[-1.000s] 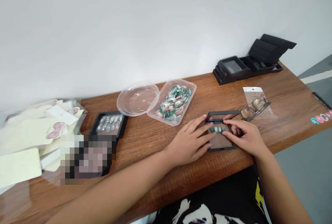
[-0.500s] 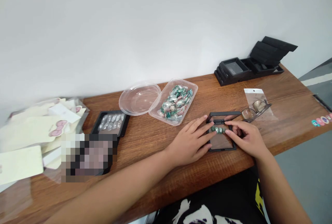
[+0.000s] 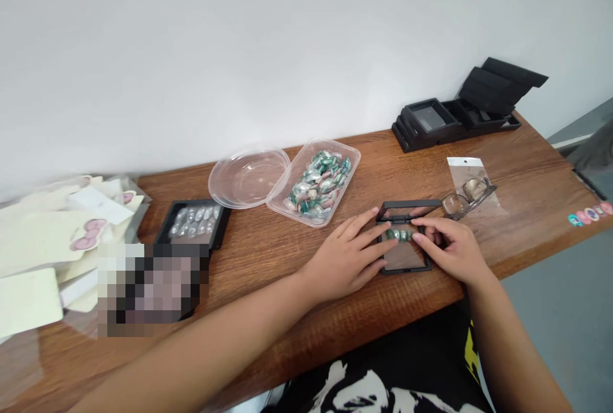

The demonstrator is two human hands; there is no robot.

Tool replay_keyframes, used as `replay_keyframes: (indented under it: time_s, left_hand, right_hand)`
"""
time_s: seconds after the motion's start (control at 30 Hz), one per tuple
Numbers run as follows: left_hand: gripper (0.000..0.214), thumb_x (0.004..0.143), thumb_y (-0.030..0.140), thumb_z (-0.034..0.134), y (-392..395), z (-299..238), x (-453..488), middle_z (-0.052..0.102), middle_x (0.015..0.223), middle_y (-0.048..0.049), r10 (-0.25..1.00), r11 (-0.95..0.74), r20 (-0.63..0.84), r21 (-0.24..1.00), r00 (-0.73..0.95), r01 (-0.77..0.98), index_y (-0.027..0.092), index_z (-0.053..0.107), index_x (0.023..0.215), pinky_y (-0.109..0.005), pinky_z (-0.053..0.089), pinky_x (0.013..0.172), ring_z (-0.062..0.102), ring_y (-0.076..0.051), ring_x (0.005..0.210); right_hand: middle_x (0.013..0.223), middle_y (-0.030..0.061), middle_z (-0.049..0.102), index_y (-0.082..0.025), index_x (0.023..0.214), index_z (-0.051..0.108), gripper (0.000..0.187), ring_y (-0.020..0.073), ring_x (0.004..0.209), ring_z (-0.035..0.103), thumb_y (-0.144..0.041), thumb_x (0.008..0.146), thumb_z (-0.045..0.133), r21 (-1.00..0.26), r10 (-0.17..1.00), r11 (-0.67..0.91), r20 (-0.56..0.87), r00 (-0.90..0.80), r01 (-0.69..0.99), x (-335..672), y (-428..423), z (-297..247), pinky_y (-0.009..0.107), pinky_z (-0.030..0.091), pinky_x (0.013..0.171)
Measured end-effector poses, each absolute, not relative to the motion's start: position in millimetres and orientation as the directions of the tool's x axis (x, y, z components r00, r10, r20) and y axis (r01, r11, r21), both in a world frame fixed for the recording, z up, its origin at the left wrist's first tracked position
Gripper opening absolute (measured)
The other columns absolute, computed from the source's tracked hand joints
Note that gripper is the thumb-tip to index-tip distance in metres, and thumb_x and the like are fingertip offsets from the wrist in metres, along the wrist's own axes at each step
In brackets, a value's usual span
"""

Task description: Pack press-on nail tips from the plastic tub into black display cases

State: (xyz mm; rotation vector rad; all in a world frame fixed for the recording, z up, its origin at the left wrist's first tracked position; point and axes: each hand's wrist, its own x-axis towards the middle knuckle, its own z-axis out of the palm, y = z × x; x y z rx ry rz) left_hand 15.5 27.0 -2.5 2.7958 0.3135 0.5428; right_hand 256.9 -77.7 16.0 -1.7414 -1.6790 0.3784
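Note:
A small black hinged case point(image 3: 407, 267) with clear film windows lies opened on the table, its lid tilted up at the back. A short row of shiny green press-on nails point(image 3: 398, 234) sits on the lower film. With fingers spread, my left hand point(image 3: 347, 258) rests on the case's left side, fingertips on the frame and film by the row. From the right reaches my right hand point(image 3: 453, 244). Its thumb tip touches the row's right end, its index fingertip lies near the hinge, a gap between them, and the other fingers are curled underneath.
A clear tub point(image 3: 320, 183) holds many green and pink nails, with a round clear container point(image 3: 249, 177) beside it. Glasses point(image 3: 460, 202) lie on a plastic sleeve. Black cases point(image 3: 431, 122) are stacked at the back right; cards point(image 3: 43, 234) and a filled case point(image 3: 196, 221) are left.
The whole view has shifted slightly, so things appear a little further left and up. Both hands stay at the case with almost the same finger positions.

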Motion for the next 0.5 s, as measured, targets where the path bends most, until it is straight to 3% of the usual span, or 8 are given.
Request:
replay_keyframes:
  time_s: [0.1,0.3,0.5]
  left_hand:
    - [0.036,0.101,0.035,0.054,26.8,-0.4,15.8,0.055,0.149,-0.007,0.291,-0.928,0.332,0.328,0.897,0.18,0.022,0.063,0.133,-0.049,0.037,0.116,0.032,-0.032,0.15]
    - [0.024,0.101,0.035,0.054,28.5,5.2,15.6,0.068,0.131,-0.0054,0.356,-0.906,0.381,0.364,0.853,0.216,0.023,0.074,0.106,-0.043,0.044,0.11,0.047,-0.029,0.14]
    - [0.034,0.101,0.034,0.053,28.2,2.9,15.8,0.066,0.133,-0.0078,0.35,-0.913,0.373,0.34,0.86,0.224,0.021,0.067,0.129,-0.045,0.043,0.112,0.044,-0.03,0.142]
  right_hand:
    - [0.064,-0.0025,0.062,-0.019,0.104,0.076,0.021,0.0112,0.052,0.051,-0.033,0.091,0.066,-0.648,0.964,0.053,0.232,0.131,0.759,256.8,-77.6,16.6,0.025,0.045,0.056]
    - [0.064,-0.0018,0.063,-0.021,0.103,0.076,0.022,0.0116,0.052,0.051,-0.035,0.09,0.065,-0.65,0.968,0.022,0.203,0.146,0.76,256.6,-77.5,17.2,0.026,0.044,0.055]
    - [0.064,-0.0024,0.062,-0.021,0.102,0.077,0.021,0.0116,0.052,0.052,-0.034,0.091,0.065,-0.651,0.966,0.035,0.215,0.14,0.758,256.4,-77.1,17.2,0.026,0.045,0.056]
